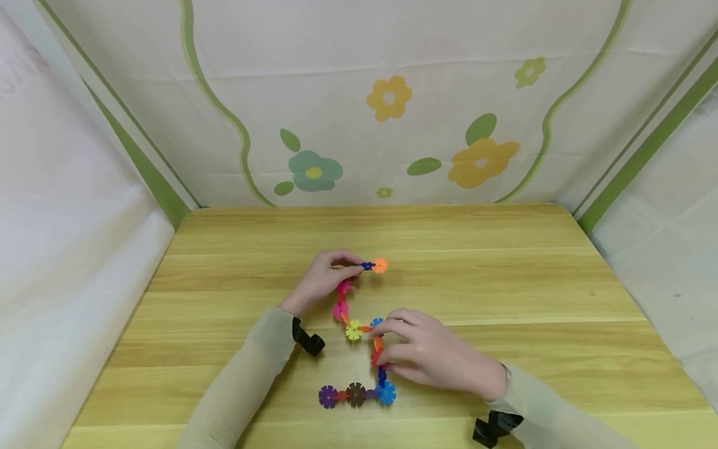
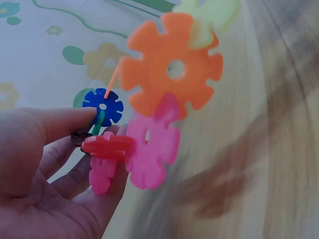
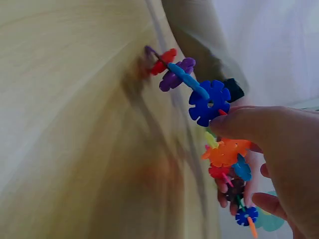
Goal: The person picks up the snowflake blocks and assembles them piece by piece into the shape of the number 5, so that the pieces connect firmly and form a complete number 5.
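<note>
A zigzag chain of interlocking plastic snowflake discs runs between both hands over the table. Its far end carries an orange disc (image 1: 380, 265), its near end a purple disc (image 1: 328, 396). My left hand (image 1: 327, 274) pinches the chain by the far end, near the dark blue disc (image 2: 113, 108); pink discs (image 2: 149, 154) hang below those fingers. With thumb and fingers my right hand (image 1: 434, 352) holds the middle stretch, around the red disc (image 1: 376, 357). Close to that thumb is another dark blue disc (image 3: 203, 108). The right fingers partly cover the discs there.
The wooden table (image 1: 482, 268) spreads beneath the chain and both hands. Behind it stands a white cloth wall (image 1: 336, 106) printed with flowers, and pale cloth hangs at both sides. Black camera mounts (image 1: 310, 340) sit on the wrists.
</note>
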The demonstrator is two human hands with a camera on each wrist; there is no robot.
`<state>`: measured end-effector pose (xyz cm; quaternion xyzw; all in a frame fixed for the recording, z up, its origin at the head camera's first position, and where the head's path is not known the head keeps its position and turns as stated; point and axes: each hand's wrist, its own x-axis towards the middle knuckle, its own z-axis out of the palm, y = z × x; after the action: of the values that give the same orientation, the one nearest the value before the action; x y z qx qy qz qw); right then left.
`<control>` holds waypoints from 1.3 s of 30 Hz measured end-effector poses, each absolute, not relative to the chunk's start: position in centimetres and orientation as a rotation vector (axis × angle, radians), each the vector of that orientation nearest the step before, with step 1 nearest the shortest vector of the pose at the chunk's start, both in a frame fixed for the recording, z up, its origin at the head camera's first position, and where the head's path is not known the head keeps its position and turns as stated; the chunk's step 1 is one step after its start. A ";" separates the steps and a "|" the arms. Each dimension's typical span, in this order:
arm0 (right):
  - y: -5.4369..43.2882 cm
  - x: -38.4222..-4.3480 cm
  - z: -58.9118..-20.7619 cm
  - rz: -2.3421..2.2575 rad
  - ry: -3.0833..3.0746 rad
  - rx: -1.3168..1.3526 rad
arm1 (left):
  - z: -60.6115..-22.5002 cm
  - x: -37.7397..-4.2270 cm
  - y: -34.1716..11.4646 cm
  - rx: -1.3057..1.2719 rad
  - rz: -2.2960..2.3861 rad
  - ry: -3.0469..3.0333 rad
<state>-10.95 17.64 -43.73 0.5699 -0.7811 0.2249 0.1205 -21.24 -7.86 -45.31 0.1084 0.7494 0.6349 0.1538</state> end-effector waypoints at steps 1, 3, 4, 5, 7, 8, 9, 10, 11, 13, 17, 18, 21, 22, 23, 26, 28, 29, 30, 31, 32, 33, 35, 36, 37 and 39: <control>17.6 -11.0 -44.1 0.650 -2.273 1.671 | -45.4 -21.2 -7.9 0.314 1.813 2.156; 17.4 -11.1 -44.7 0.621 -2.261 1.678 | -45.6 -21.3 -7.9 0.322 1.814 2.149; 17.4 -11.2 -45.0 0.603 -2.254 1.680 | -45.6 -21.2 -8.0 0.321 1.818 2.140; 17.3 -11.2 -45.2 0.584 -2.249 1.684 | -45.6 -21.2 -8.0 0.319 1.828 2.123; 17.2 -11.3 -45.7 0.546 -2.242 1.690 | -45.6 -21.2 -8.1 0.317 1.837 2.106; 17.1 -11.3 -45.8 0.518 -2.243 1.691 | -45.5 -21.3 -8.1 0.313 1.842 2.094; 17.1 -11.3 -46.0 0.499 -2.230 1.695 | -45.5 -21.2 -8.1 0.308 1.842 2.091; 17.0 -11.4 -46.1 0.487 -2.221 1.696 | -45.5 -21.2 -8.1 0.304 1.843 2.089; 17.0 -11.4 -46.2 0.479 -2.203 1.701 | -45.4 -21.2 -8.1 0.300 1.845 2.086; 16.9 -11.5 -46.3 0.467 -2.158 1.705 | -45.4 -21.2 -8.2 0.294 1.844 2.086; 17.0 -11.7 -46.2 0.470 -2.048 1.698 | -45.4 -21.2 -8.4 0.280 1.834 2.100; 17.0 -11.7 -46.1 0.476 -2.018 1.694 | -45.4 -21.2 -8.4 0.277 1.829 2.103; 17.0 -11.8 -45.6 0.507 -1.913 1.687 | -45.5 -21.2 -8.6 0.287 1.807 2.115; 17.0 -11.9 -45.4 0.517 -1.872 1.682 | -45.5 -21.2 -8.6 0.294 1.798 2.117; 17.0 -12.0 -45.1 0.530 -1.826 1.676 | -45.5 -21.2 -8.7 0.304 1.786 2.123; 16.8 -12.4 -44.2 0.579 -1.697 1.642 | -45.4 -21.2 -8.8 0.345 1.757 2.144; 16.7 -12.8 -43.5 0.625 -1.629 1.609 | -45.4 -21.2 -9.0 0.362 1.742 2.155; 16.6 -12.9 -43.2 0.657 -1.602 1.593 | -45.3 -21.2 -9.0 0.370 1.735 2.160; 16.5 -13.1 -42.8 0.700 -1.588 1.579 | -45.3 -21.2 -9.0 0.376 1.730 2.163; 16.5 -13.3 -42.5 0.744 -1.573 1.562 | -45.3 -21.2 -9.0 0.376 1.730 2.156; 16.4 -13.4 -42.2 0.799 -1.563 1.544 | -45.3 -21.2 -9.0 0.375 1.721 2.164; 16.4 -13.5 -41.9 0.859 -1.557 1.531 | -45.3 -21.1 -9.0 0.372 1.711 2.169; 16.3 -13.8 -41.4 0.994 -1.553 1.496 | -45.4 -21.0 -9.0 0.357 1.674 2.203; 16.3 -13.9 -41.2 1.062 -1.556 1.473 | -45.4 -20.9 -8.9 0.344 1.666 2.202; 16.3 -14.1 -41.0 1.121 -1.559 1.449 | -45.5 -20.7 -8.8 0.329 1.668 2.184; 16.5 -14.3 -40.6 1.231 -1.574 1.398 | -45.6 -20.4 -8.7 0.304 1.664 2.150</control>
<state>-14.30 16.48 -40.64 0.5382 -0.6060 0.4740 0.3442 -20.42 -8.73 -45.55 0.1087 0.7698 0.5959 0.2013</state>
